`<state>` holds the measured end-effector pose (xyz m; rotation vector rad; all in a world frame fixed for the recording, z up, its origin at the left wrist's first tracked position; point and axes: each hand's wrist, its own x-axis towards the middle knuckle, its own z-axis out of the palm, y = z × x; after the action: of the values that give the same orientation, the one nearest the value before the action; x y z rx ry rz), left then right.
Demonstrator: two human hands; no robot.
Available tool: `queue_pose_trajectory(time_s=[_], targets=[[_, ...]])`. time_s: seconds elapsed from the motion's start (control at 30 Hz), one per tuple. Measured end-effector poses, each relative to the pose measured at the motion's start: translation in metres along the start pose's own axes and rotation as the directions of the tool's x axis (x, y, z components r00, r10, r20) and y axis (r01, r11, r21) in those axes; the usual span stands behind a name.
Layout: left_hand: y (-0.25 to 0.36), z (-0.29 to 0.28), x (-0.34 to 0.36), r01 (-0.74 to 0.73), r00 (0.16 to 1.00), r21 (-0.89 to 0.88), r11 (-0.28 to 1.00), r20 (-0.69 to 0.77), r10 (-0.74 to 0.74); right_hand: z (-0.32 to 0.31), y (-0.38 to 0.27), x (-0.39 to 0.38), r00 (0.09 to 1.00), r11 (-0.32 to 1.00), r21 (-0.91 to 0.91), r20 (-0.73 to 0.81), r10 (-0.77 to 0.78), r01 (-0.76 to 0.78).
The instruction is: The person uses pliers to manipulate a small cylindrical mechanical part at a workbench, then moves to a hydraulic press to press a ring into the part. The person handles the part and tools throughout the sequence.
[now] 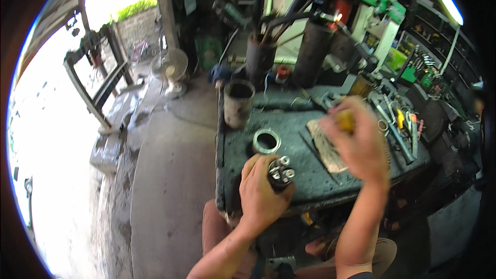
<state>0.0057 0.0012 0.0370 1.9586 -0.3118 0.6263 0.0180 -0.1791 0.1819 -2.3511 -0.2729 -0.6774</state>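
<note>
At the near edge of the workbench (294,139), my left hand (262,196) is wrapped round a dark cylindrical metal part (280,175) with shiny round fittings on its top end. Just beyond that hand a metal ring (266,141) rests on the bench top. Farther right, my right hand (356,142) is raised over the bench and smeared by motion. Its fingers are closed round a yellow object (345,121), whose kind I cannot make out. A stained tan cloth or sheet (326,147) lies beneath this hand, with a thin dark rod (316,154) alongside.
A rusty open cylinder (239,104) stands at the bench's left far corner. Behind it are a dark pot of rods (261,59) and a tall dark cylinder (312,54). Wrenches and other hand tools (395,124) crowd the right side. A fan (170,70) stands on the floor.
</note>
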Motion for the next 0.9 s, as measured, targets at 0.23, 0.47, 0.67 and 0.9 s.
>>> queue_pose_trajectory(time_s=[0.23,0.47,0.67,0.9], targets=[[0.011,-0.036,0.005,0.266,0.943,-0.099,0.959,0.234,-0.238,0.046,0.062,0.025,0.971,0.94,-0.332,0.24,0.011,0.071],[-0.022,-0.056,0.01,-0.016,0.972,-0.398,0.917,-0.223,-0.08,0.046,0.075,0.146,0.908,0.933,-0.28,-0.286,-0.306,0.226],[-0.033,-0.062,0.001,-0.09,0.982,-0.114,0.989,-0.179,0.068,0.062,0.124,0.24,0.841,0.581,-0.783,-0.151,-0.52,0.219],[-0.032,-0.061,0.005,0.024,0.987,-0.261,0.965,-0.146,-0.064,0.063,0.179,0.321,0.735,0.42,-0.778,0.078,-0.674,0.467]])
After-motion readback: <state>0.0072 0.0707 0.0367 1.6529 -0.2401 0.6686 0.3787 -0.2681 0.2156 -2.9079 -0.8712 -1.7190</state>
